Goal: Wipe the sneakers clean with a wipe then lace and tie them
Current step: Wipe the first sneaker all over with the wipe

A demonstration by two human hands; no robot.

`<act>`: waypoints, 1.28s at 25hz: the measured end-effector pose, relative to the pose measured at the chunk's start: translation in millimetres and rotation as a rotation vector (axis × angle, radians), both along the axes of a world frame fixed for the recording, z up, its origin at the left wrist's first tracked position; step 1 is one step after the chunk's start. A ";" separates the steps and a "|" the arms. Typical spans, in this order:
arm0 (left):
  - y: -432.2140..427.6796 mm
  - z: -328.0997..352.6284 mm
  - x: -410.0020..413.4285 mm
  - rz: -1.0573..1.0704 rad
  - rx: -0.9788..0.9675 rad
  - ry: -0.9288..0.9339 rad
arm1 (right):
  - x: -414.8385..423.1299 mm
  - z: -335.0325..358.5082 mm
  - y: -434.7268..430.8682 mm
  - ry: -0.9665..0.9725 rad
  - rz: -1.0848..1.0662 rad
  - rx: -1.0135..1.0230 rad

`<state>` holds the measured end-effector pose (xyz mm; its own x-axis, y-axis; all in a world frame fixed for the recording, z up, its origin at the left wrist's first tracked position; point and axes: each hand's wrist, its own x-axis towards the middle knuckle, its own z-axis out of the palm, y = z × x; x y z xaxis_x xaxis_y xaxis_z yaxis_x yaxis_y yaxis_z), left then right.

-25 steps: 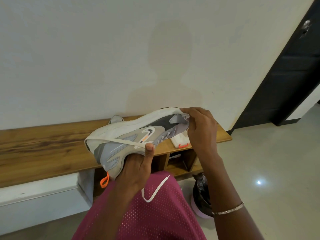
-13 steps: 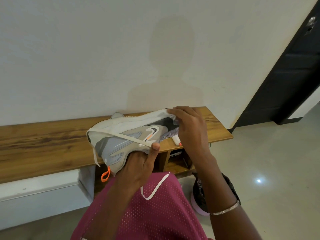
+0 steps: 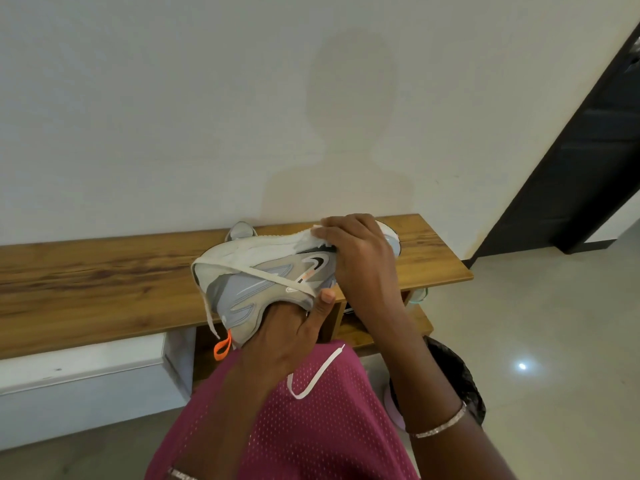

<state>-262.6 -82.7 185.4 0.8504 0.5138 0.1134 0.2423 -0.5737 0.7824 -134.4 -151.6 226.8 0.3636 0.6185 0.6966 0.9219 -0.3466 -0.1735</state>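
Head view: the sneaker (image 3: 263, 282) hangs over the bench (image 3: 104, 289), sole up, long axis left to right, heel left (orange tab dangling), toe right. The left hand (image 3: 287, 334) grips it from beneath. The right hand (image 3: 360, 258), nearer the toe, curls over the wipe (image 3: 320, 239) on the sole edge; the next stroke likely runs heelward.

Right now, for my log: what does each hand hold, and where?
Left hand grips the sneaker from below, thumb on its side; right hand holds a wipe against the sole.
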 end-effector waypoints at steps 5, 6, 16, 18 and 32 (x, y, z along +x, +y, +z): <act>0.2 -2.0 -2.3 0.025 -0.040 0.031 | 41.0 -15.4 -36.4 0.127 -0.170 0.103; 0.5 -1.5 -2.1 0.019 -0.041 0.025 | 46.8 -18.4 -42.2 0.147 -0.203 0.136; 2.7 -15.0 4.6 -0.026 -0.049 -0.030 | -9.1 -26.1 -17.7 0.086 -0.004 0.056; 1.2 -14.7 2.7 -0.034 -0.052 -0.007 | 3.1 -29.0 -26.6 0.077 -0.040 0.082; 2.9 -13.4 3.6 -0.031 -0.146 -0.142 | -31.3 -46.7 -23.2 0.042 0.042 0.196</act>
<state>-259.0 -79.8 172.0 0.8467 0.5076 0.1595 0.1077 -0.4571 0.8829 -165.7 -174.8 180.0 0.3712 0.4878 0.7901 0.9255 -0.2634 -0.2722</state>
